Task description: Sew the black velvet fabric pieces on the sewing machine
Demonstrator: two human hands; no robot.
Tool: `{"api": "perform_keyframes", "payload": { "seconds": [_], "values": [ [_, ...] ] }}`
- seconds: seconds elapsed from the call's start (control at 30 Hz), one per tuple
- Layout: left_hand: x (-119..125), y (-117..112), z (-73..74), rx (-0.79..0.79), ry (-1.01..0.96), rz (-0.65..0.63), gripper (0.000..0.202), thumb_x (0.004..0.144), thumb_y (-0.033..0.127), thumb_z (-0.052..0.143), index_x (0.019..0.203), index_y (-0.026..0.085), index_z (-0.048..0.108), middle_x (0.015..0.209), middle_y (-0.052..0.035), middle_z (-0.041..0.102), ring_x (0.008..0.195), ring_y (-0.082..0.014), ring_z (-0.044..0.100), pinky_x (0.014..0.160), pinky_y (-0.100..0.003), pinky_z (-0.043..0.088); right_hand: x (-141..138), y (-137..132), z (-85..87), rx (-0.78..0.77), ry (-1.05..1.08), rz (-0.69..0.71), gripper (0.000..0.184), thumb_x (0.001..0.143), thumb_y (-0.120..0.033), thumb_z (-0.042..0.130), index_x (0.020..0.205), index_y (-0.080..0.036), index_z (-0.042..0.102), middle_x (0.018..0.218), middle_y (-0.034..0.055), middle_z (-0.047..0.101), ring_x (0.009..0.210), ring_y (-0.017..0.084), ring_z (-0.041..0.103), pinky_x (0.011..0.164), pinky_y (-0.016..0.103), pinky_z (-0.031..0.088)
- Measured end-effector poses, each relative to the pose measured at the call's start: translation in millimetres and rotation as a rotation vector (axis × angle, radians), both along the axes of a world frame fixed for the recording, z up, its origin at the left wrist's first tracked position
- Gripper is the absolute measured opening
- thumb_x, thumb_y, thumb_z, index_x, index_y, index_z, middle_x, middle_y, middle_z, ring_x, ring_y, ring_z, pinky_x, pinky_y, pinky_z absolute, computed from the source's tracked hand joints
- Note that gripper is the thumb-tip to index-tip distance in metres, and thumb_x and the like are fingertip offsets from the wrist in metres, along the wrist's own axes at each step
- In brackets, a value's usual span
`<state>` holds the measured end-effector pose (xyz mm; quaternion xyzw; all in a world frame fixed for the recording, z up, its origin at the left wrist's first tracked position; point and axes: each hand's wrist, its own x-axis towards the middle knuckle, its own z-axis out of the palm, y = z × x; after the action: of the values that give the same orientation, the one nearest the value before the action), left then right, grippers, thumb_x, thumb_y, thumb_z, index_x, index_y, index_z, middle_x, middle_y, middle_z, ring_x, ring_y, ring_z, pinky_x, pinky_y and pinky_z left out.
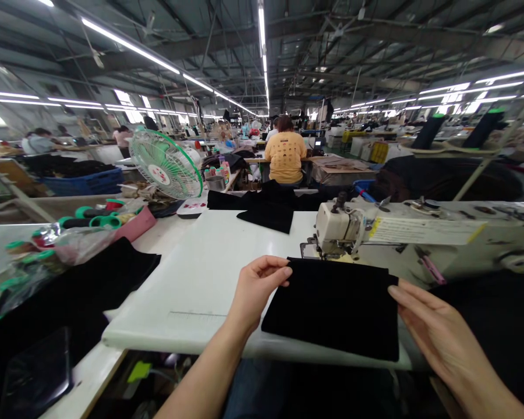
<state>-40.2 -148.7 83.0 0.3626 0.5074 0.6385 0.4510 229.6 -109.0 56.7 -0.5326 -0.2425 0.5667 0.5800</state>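
Note:
A black fabric panel [332, 308] stretches between my two hands in front of the sewing machine [338, 224]. My left hand [262, 285] pinches its upper left corner between thumb and fingers. At the upper right corner, my right hand [432, 326] grips the cloth with the thumb on top; some of its fingers are hidden behind. The panel's lower edge hangs near the front edge of the white machine table [179, 291]. Its top edge lies just in front of the machine's needle area, and I cannot tell whether it touches the presser foot.
More black cloth pieces [268, 215] lie at the table's back edge. A green-rimmed fan [166, 163] stands behind on the left. Thread spools [98, 218], black fabric [82, 285] and a dark phone-like slab [37, 372] are at left. A co-worker in yellow [284, 154] sits ahead.

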Motion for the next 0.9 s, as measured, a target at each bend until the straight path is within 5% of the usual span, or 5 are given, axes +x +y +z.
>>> {"api": "perform_keyframes", "payload": {
  "seconds": [0.17, 0.37, 0.63, 0.77, 0.9],
  "values": [
    [2, 1, 1.1, 0.030, -0.007, 0.015, 0.022, 0.066, 0.032, 0.084, 0.080, 0.015, 0.077, 0.079, -0.0031, 0.072, 0.071, -0.0119, 0.065, 0.069, -0.021, 0.054, 2, 2, -0.5, 0.059, 0.046, 0.023, 0.054, 0.034, -0.036, 0.099, 0.083, -0.022, 0.081, 0.090, 0.0026, 0.080, 0.093, 0.021, 0.075, 0.075, 0.011, 0.058],
    [9, -1, 6.7, 0.058, 0.052, 0.070, 0.019, 0.068, 0.031, 0.081, 0.073, 0.014, 0.073, 0.071, -0.0007, 0.068, 0.062, -0.0094, 0.060, 0.059, -0.020, 0.053, 3, 0, 0.2, 0.115, -0.013, -0.043, 0.050, 0.034, -0.036, 0.099, 0.080, -0.023, 0.081, 0.092, 0.0021, 0.080, 0.089, 0.018, 0.074, 0.071, 0.008, 0.056],
    [12, 2, 7.0, 0.097, 0.099, 0.130, 0.019, 0.066, 0.029, 0.077, 0.067, 0.014, 0.065, 0.071, -0.0007, 0.067, 0.058, -0.0084, 0.056, 0.050, -0.018, 0.048, 3, 0, -0.5, 0.178, -0.075, -0.064, 0.045, 0.039, -0.039, 0.097, 0.078, -0.024, 0.081, 0.099, 0.0029, 0.079, 0.104, 0.023, 0.070, 0.089, 0.021, 0.055],
    [8, 1, 5.7, 0.101, 0.116, 0.181, 0.025, 0.064, 0.030, 0.082, 0.072, 0.016, 0.063, 0.071, -0.0007, 0.069, 0.057, -0.0093, 0.056, 0.048, -0.018, 0.047, 4, -1, -3.1, 0.277, -0.111, 0.013, 0.037, 0.050, -0.040, 0.095, 0.080, -0.022, 0.081, 0.100, 0.0052, 0.078, 0.101, 0.024, 0.070, 0.098, 0.031, 0.052],
    [0, 1, 2.4, 0.117, 0.137, 0.226, 0.034, 0.061, 0.033, 0.088, 0.075, 0.018, 0.060, 0.078, -0.0013, 0.072, 0.058, -0.0099, 0.055, 0.044, -0.017, 0.044, 1, -2, 2.2, 0.347, -0.112, 0.088, 0.032, 0.060, -0.039, 0.092, 0.083, -0.020, 0.080, 0.091, 0.0055, 0.077, 0.086, 0.021, 0.069, 0.086, 0.032, 0.054]
  ]
}}
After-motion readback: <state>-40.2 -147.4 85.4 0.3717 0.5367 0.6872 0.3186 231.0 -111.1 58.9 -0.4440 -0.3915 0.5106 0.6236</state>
